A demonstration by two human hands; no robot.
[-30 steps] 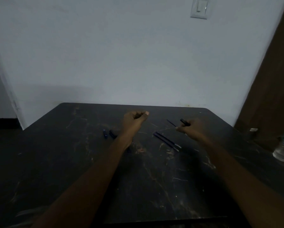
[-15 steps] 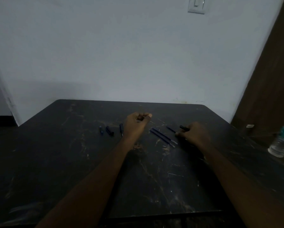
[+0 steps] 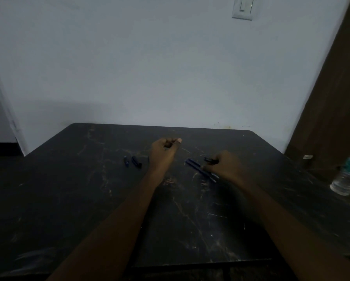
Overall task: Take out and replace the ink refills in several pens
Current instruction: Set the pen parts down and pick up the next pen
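A dark, scratched desk [image 3: 89, 199] stands against a pale wall [image 3: 149, 67], and both forearms reach over it from the near edge toward the far edge. The left hand [image 3: 163, 153] is raised over the middle of the desk, somewhat nearer the far edge, its fingers curled in toward the palm and the thumb lying across the top. The dim light makes it impossible to tell whether anything is inside the curl. The right hand [image 3: 224, 165] sits lower, right of the middle, and pinches a dark pen piece [image 3: 209, 159] whose free end sticks out toward the left hand. Just beneath and beside its fingertips, two blue pens [image 3: 198, 169] lie side by side on the desk, slanting from the far left to the near right; whether the fingers touch them cannot be told. On the other side of the left hand, toward the left edge, a small blue piece [image 3: 126, 160] and a dark blue piece [image 3: 136, 161] lie close together on the desk, apart from both hands. A clear water bottle [image 3: 346, 175] stands at the right edge. A light switch [image 3: 243, 8] is mounted high on the wall.
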